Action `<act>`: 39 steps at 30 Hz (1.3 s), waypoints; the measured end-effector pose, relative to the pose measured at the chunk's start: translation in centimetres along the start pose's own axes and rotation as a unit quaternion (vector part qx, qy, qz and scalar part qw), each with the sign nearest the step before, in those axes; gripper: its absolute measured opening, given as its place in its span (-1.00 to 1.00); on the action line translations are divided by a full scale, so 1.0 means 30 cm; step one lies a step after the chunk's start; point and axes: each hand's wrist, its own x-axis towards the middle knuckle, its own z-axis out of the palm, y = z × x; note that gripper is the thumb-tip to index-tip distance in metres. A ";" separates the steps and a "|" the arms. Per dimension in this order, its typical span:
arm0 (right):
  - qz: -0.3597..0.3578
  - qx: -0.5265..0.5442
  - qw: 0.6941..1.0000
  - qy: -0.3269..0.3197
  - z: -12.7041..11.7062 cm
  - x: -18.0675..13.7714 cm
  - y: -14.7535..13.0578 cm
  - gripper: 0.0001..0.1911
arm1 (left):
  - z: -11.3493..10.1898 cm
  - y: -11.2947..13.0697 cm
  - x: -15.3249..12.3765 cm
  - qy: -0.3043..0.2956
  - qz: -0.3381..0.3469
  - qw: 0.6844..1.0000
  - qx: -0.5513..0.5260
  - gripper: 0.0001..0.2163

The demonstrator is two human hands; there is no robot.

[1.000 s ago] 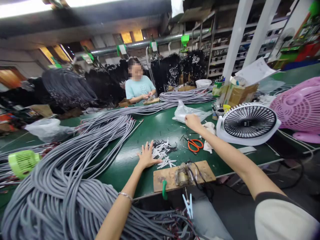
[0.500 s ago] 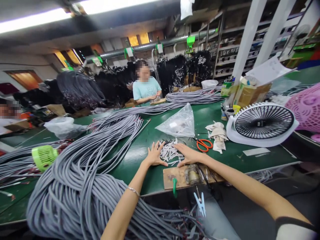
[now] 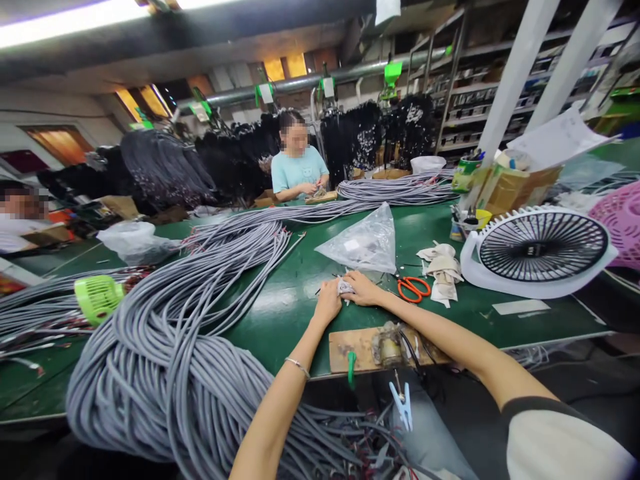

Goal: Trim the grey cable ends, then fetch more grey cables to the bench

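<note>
Small white strips [image 3: 345, 287] are bunched in a heap on the green table, mostly covered by my hands. My left hand [image 3: 329, 301] curls around the heap from the left. From the right, my right hand [image 3: 364, 289] presses over it with bent fingers, so the strips are squeezed between both hands. Just right of that hand lie orange-handled scissors [image 3: 414, 289]. Beyond the heap rests a clear plastic bag [image 3: 363, 243]. Nearer to me, a wooden board [image 3: 345, 350] carries a small motor-like device [image 3: 387, 347] at the table edge.
A large coil of grey cables [image 3: 165, 360] fills the left side and hangs over the edge. To the right are a crumpled cloth [image 3: 443, 272] and a white fan [image 3: 540, 250]. A green fan [image 3: 99, 299] stands at left. Across the table sits a co-worker [image 3: 299, 163].
My hands have come together from either side and closed over the white strips, which were spread wider between open fingers before. The view has shifted slightly.
</note>
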 end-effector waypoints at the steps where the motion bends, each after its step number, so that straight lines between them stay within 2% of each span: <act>1: 0.010 0.001 1.000 0.007 -0.005 0.000 -0.002 -0.53 | -0.002 0.007 0.001 0.005 -0.009 1.000 0.001 -0.52; 4: 0.068 0.001 0.997 0.044 -0.025 -0.021 -0.006 -0.47 | -0.033 0.012 -0.007 0.030 -0.042 0.999 0.006 -0.51; 7: 0.154 0.002 0.986 0.070 -0.035 -0.073 -0.004 -0.36 | -0.078 -0.013 -0.031 0.060 -0.116 0.991 0.033 -0.44; 9: 0.194 0.008 0.979 0.064 -0.030 -0.103 -0.004 -0.33 | -0.096 -0.034 -0.044 0.043 -0.169 0.984 0.045 -0.32; 10: 0.202 0.013 0.978 0.058 -0.025 -0.111 -0.005 -0.33 | -0.099 -0.040 -0.046 0.019 -0.173 0.984 0.048 -0.23; 11: 0.204 0.021 0.977 0.050 -0.019 -0.111 -0.009 -0.35 | -0.097 -0.041 -0.044 -0.010 -0.158 0.986 0.048 -0.13; 13: 0.197 0.039 0.979 0.038 -0.008 -0.092 -0.024 -0.42 | -0.081 -0.026 -0.030 -0.060 -0.085 0.993 0.051 0.03; 15: 0.185 0.060 0.980 0.033 -0.005 -0.059 -0.046 -0.48 | -0.058 0.009 -0.006 -0.075 -0.019 0.995 0.064 0.07; 18: 0.168 0.080 0.982 0.038 -0.033 -0.026 -0.077 -0.56 | -0.030 0.074 0.026 -0.041 0.005 0.995 0.092 -0.15; 22: 0.158 0.046 0.981 0.099 -0.150 -0.043 -0.071 -0.66 | -0.020 0.130 0.033 -0.010 -0.019 0.994 0.103 -0.53; 25: 0.159 -0.091 0.973 0.144 -0.254 -0.051 -0.018 -0.57 | -0.018 0.149 0.026 -0.019 -0.046 0.994 0.093 -0.66; 27: 0.167 -0.200 0.959 0.114 -0.299 -0.037 0.028 -0.50 | -0.016 0.157 0.024 -0.027 -0.069 0.994 0.079 -0.74; 29: 0.184 -0.242 0.951 0.055 -0.321 -0.012 0.070 -0.59 | -0.016 0.164 0.022 -0.029 -0.092 0.994 0.055 -0.77; 31: 0.201 -0.238 0.950 0.022 -0.327 0.014 0.096 -0.69 | -0.026 0.171 0.022 -0.022 -0.112 0.993 0.020 -0.82; 33: 0.224 -0.232 0.946 0.037 -0.330 0.033 0.103 -0.65 | -0.045 0.181 0.029 -0.008 -0.129 0.991 -0.027 -0.89; 35: 0.246 -0.230 0.939 0.069 -0.333 0.044 0.095 -0.54 | -0.072 0.200 0.055 0.013 -0.150 0.985 -0.085 -0.84; 39: 0.264 -0.219 0.932 0.116 -0.346 0.048 0.052 -0.42 | -0.131 0.265 0.202 0.051 -0.197 0.957 -0.205 -0.72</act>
